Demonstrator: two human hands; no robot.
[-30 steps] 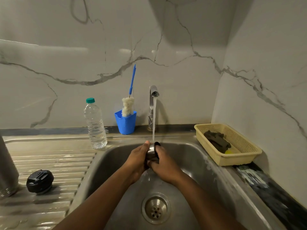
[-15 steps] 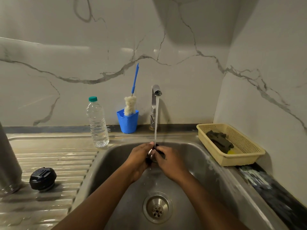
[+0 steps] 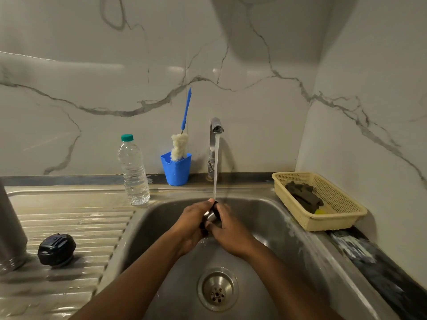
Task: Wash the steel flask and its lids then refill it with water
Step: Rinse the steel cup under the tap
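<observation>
Head view: both hands meet over the stainless steel sink (image 3: pixel 265 218), directly under the stream of water (image 3: pixel 216 169) falling from the chrome tap (image 3: pixel 215 125). The left hand (image 3: pixel 191 224) has its fingers curled around a small steel lid with a black rim (image 3: pixel 210 215), thumb tip up at the stream. The right hand (image 3: pixel 230 233) grasps the same lid from the other side, fingers wrapped over it. The lid is mostly hidden between the palms. Its black rim shows at the far, upper edge and bare steel below that, but which way its opening faces and how its axis runs cannot be told.

A round black plastic lid (image 3: pixel 56 249) sits flat on the ribbed draining board (image 3: pixel 76 220), left of the basin. Just beside it, at the left edge, the steel flask (image 3: pixel 10 232) stands upright, its long axis vertical and its top out of view.

By count there are one flask and two lids. There are also one clear plastic water bottle with a green cap (image 3: pixel 134 172), one blue plastic cup (image 3: pixel 176 169) holding one blue-handled bottle brush (image 3: pixel 179 144), and one pale yellow mesh basket (image 3: pixel 335 224) with a dark cloth (image 3: pixel 302 196) inside, on the counter right of the basin.
</observation>
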